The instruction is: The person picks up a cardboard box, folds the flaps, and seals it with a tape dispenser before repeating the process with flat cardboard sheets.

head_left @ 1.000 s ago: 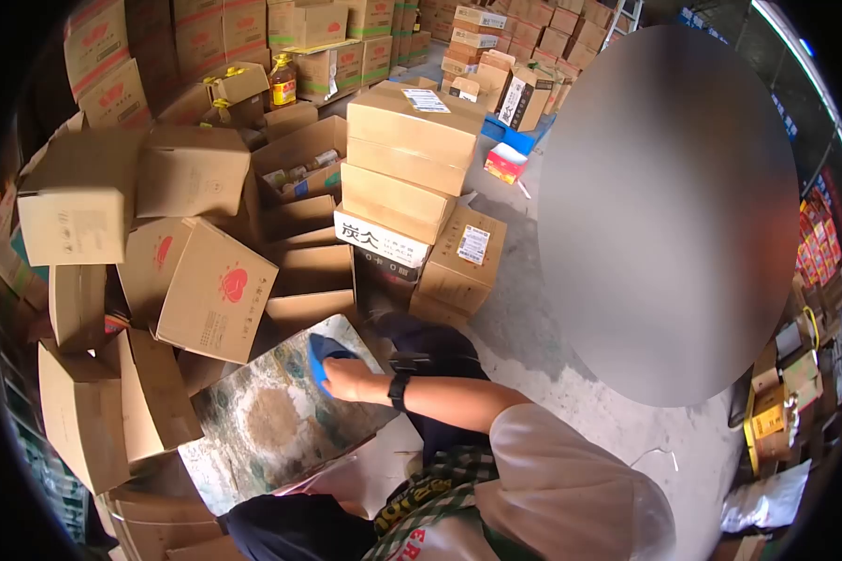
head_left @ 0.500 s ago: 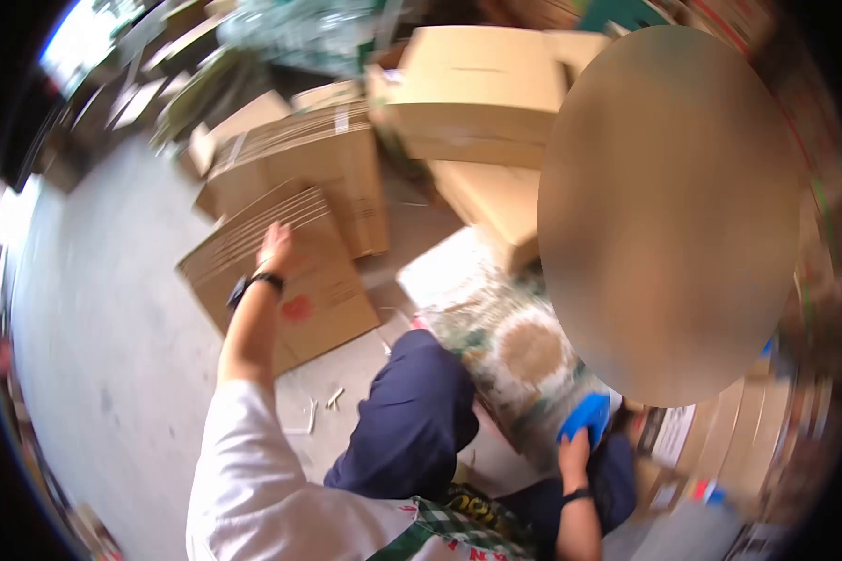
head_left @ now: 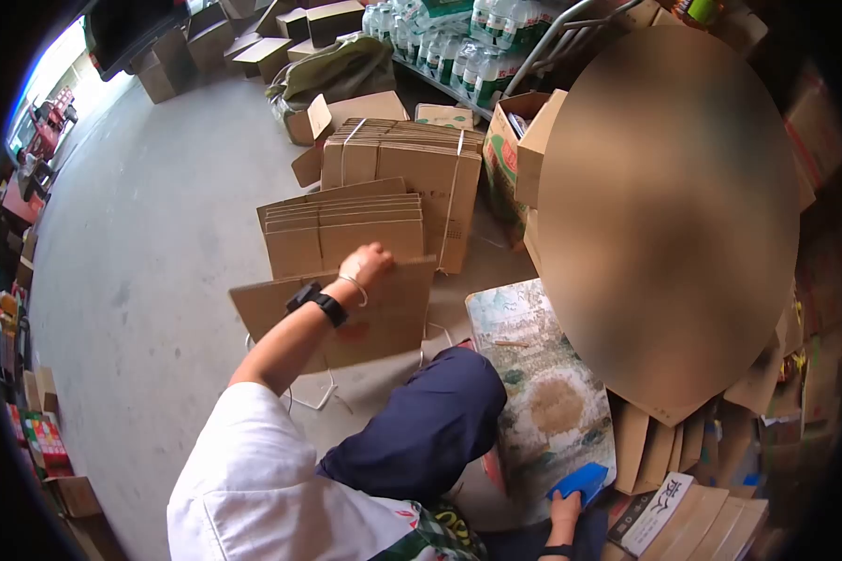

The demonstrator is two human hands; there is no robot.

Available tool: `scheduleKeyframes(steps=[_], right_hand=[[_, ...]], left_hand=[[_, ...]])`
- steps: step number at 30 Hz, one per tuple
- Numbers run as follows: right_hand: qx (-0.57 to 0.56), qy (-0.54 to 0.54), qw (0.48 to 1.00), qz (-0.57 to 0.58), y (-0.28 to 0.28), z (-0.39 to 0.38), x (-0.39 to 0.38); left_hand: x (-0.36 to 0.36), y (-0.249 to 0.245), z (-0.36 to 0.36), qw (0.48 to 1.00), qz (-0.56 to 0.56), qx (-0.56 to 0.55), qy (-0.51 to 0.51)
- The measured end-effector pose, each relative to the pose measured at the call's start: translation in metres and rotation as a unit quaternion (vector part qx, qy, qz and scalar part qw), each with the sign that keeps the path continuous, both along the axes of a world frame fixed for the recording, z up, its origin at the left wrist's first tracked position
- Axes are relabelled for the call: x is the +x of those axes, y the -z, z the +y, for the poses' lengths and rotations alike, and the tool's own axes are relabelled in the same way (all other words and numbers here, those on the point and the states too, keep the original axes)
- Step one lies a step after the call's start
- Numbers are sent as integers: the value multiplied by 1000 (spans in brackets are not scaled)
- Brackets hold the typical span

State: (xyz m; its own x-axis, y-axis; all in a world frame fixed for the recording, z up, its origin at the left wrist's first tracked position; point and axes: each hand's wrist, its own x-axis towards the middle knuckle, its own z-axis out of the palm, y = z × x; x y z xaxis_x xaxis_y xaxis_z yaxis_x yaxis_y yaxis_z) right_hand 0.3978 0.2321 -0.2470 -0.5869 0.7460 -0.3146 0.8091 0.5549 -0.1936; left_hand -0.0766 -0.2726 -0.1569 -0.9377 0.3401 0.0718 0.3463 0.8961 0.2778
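Observation:
My left hand [head_left: 370,266] is closed on the top edge of a flat cardboard sheet [head_left: 374,327], which stands tilted in front of a stack of flattened cardboard [head_left: 346,232]. Behind that stack is a larger bundle of flattened boxes [head_left: 393,154] tied with white string. At the lower right my right hand [head_left: 564,512] grips a blue object [head_left: 582,481] over the near end of a worn, stained board [head_left: 524,323]. A small tan strip lies on the board.
Wrapped bottles [head_left: 458,61] sit on a cart at the top. An open box [head_left: 507,154] stands right of the bundle. More cardboard [head_left: 711,524] lies at the lower right. White string [head_left: 323,397] lies on the floor [head_left: 140,280]. A large blurred oval covers the right side.
The camera view has shifted. My left hand now holds a cardboard sheet away from the stack; before, it lay against the stack's front. My right hand still holds the blue object.

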Motion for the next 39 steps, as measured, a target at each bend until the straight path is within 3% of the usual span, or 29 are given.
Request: scheduleKeyframes(steps=[1, 3, 6, 7, 8, 10, 13, 15, 16, 18, 19, 20, 21, 23, 25, 27, 29, 31, 33, 35, 36, 37, 39], right_hand=[[-22, 28, 998, -58, -91, -51, -47], [37, -8, 994, -99, -126, -43, -58], [30, -30, 998, 37, -188, -30, -83], [-48, -64, 978, 193, -202, -21, -88], [-147, -72, 925, 342, -224, -28, -100], [-280, -70, 837, 465, -284, -63, -127], [-429, -126, 767, 460, -307, -103, -147], [-395, -175, 795, 427, -277, -120, -162], [-453, -148, 783, 401, -282, -128, -165], [-378, -163, 795, 445, -244, -120, -163], [-360, -171, 801, 447, -244, -122, -161], [-395, -186, 792, 426, -255, -117, -156], [-379, -188, 765, 485, -257, -120, -155], [-416, -163, 769, 457, -266, -109, -151], [-465, -118, 792, 378, -288, -97, -140], [-364, -181, 868, 285, -286, -59, -128], [-294, -241, 880, 284, -320, -47, -117], [-239, -313, 873, 286, -332, -43, -109], [-161, -292, 912, 240, -336, -51, -119], [50, -269, 934, 229, -329, -72, -119], [277, -328, 851, 303, -331, -85, -117], [278, -332, 830, 351, -334, -96, -113], [147, -337, 824, 431, -312, -109, -95]], left_hand=[[0, -43, 4, 999, 42, 23, -4], [17, -142, 22, 978, 129, 145, 78], [65, -253, 72, 906, 184, 157, 348], [83, -271, 92, 850, 171, 173, 467], [108, -282, 118, 795, 158, 182, 557], [166, -270, 173, 676, 180, 182, 691], [244, -222, 227, 551, 139, 231, 790], [266, -216, 244, 542, 90, 159, 820], [273, -212, 247, 525, 85, 161, 832], [274, -199, 241, 555, 151, 227, 786], [273, -195, 231, 596, 129, 176, 773], [269, -193, 223, 601, 148, 142, 772], [265, -200, 214, 605, 169, 106, 771], [261, -206, 202, 635, 162, 60, 753], [249, -209, 196, 639, 230, 55, 732], [236, -201, 185, 662, 272, 65, 695], [208, -193, 182, 768, 157, 46, 619], [177, -233, 189, 786, 188, 44, 588], [138, -254, 204, 853, 246, 41, 459], [117, -228, 208, 852, 156, -4, 500], [120, -224, 209, 853, 157, 0, 497], [122, -221, 207, 846, 173, 28, 503], [134, -222, 207, 860, 136, 32, 491]])
